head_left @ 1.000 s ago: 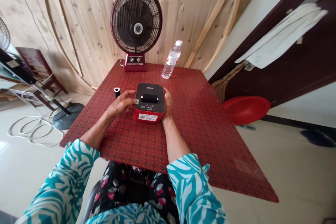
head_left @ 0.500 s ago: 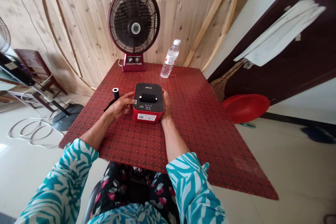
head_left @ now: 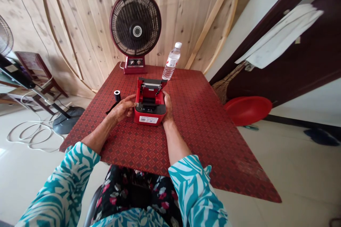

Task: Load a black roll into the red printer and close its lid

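Note:
A red and black label printer (head_left: 149, 116) rests on the table in front of me, its lid (head_left: 153, 83) tilted up toward the back so the red inside shows. My left hand (head_left: 123, 109) grips the printer's left side, with the fingertips at a small grey latch near the front corner. Against the right side, my right hand (head_left: 167, 108) is wrapped, its fingers partly hidden behind the body. Left of the printer, a small black roll with a white core (head_left: 117, 95) stands upright, and a black strip trails from it toward my left wrist.
A patterned red cloth covers the table (head_left: 202, 142). At its back stand a dark red fan (head_left: 135, 30) and a water bottle (head_left: 171, 62). A floor fan base with coiled cable (head_left: 68, 118) lies to the left, and a red basin (head_left: 247, 110) to the right.
The printer's lid has swung up and back from shut to open, baring the inside. Both hands have kept their places on the printer's sides.

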### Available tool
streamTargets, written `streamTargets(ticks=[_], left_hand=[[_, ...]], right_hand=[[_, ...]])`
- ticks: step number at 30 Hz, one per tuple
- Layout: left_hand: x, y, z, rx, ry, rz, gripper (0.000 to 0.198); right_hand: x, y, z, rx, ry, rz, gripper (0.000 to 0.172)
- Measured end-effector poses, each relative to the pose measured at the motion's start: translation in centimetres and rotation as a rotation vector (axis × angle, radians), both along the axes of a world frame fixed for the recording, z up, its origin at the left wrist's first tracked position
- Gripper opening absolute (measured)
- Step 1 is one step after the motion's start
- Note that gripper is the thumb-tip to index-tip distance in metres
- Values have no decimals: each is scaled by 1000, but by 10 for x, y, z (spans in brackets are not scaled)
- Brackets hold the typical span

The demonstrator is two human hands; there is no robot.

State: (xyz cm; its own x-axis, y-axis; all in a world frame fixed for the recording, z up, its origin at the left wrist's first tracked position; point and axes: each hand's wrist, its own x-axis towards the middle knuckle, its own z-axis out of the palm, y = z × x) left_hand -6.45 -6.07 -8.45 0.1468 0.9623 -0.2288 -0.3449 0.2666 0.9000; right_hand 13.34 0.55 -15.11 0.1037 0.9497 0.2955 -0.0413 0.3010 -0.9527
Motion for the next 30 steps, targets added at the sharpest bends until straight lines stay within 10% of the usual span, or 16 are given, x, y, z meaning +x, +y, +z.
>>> streamTargets(ticks=[10,18,23,30], left_hand=[[-3,1,1,136,200,26,90],[-15,25,21,534,760,188,35],[4,55,41,783,1027,-71,13],[30,57,60,585,685,-396,38]], right_hand=[[-3,0,8,-17,44,-62,46],[-2,4,4,-3,58,-35,47],[-4,4,7,-21,115,-15,47],[-4,3,9,-37,95,-24,52]])
